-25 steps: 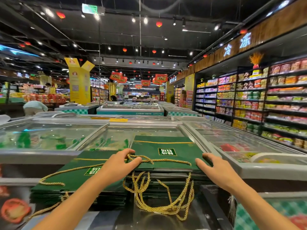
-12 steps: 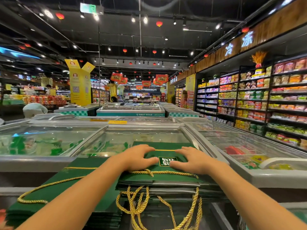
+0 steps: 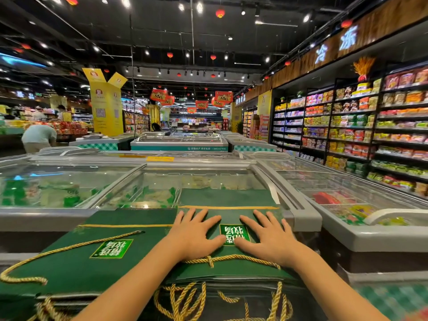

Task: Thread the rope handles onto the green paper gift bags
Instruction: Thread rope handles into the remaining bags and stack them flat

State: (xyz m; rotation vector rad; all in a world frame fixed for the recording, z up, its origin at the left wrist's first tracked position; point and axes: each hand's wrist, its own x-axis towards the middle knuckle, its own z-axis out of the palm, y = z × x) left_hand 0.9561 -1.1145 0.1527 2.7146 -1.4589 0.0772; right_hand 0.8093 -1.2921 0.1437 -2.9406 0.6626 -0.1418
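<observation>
Beneath the splayed, straight fingers of the left hand point(image 3: 194, 235) and right hand point(image 3: 266, 237), the top green gift bag point(image 3: 229, 199) is pressed flat, probably to settle it on its stack point(image 3: 243, 279), its rope handle point(image 3: 234, 257) lying wristward.
</observation>
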